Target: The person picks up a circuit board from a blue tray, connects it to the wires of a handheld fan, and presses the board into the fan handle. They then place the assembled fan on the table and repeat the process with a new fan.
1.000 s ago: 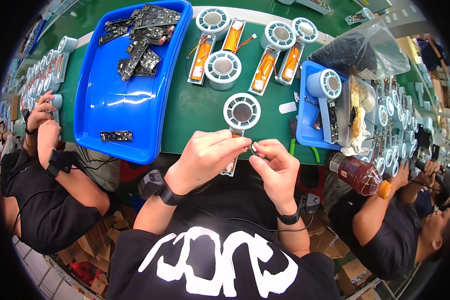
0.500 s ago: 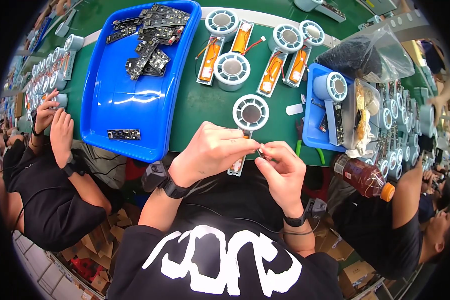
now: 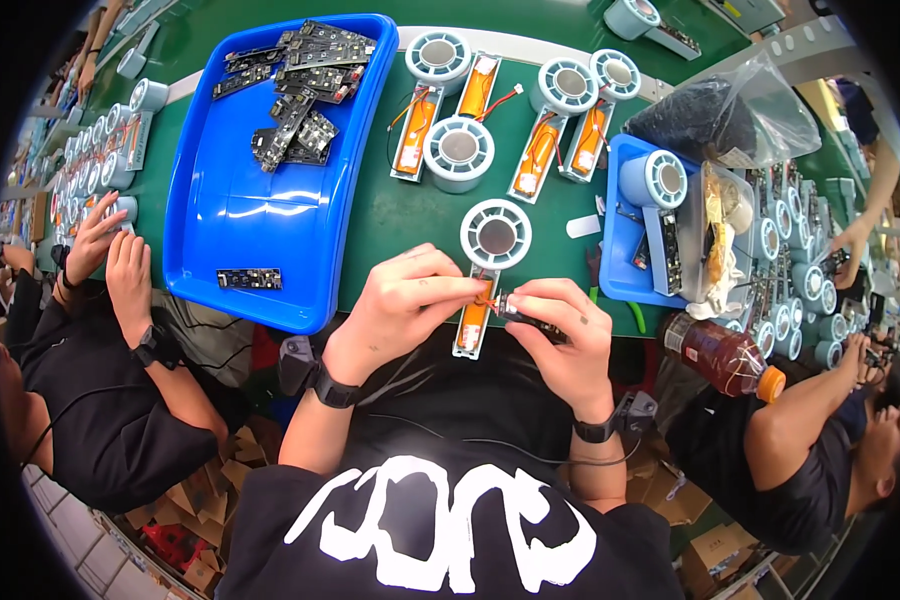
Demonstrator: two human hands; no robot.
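- The person's left hand [image 3: 402, 303] has thumb and forefinger pinched together on the thin orange-red wires [image 3: 485, 300], just over the orange wrapped battery [image 3: 473, 326].
- The person's right hand [image 3: 570, 335] has its fingers gripping a narrow black circuit board [image 3: 513, 313], whose inner end points toward the wires.
- Half a second ago the fingertips of both hands met over a small piece and hid most of it; now they stand a little apart, and the board and wires show between them.
- That suggests the work in hand has come to the join between wires and board. Whether a plug is seated there I cannot tell; the spot is too small and partly covered.
- The battery lies in a long pale-blue plastic housing [image 3: 464, 352] at the near edge of the green tabletop [image 3: 400, 215], below a round pale-blue ring with a grey disc [image 3: 497, 235].
- To the left, the large bright-blue plastic tray [image 3: 245, 235] holds a heap of black circuit boards [image 3: 320, 60] at its far end and a lone black board [image 3: 249, 279] near its front; these look unchanged.
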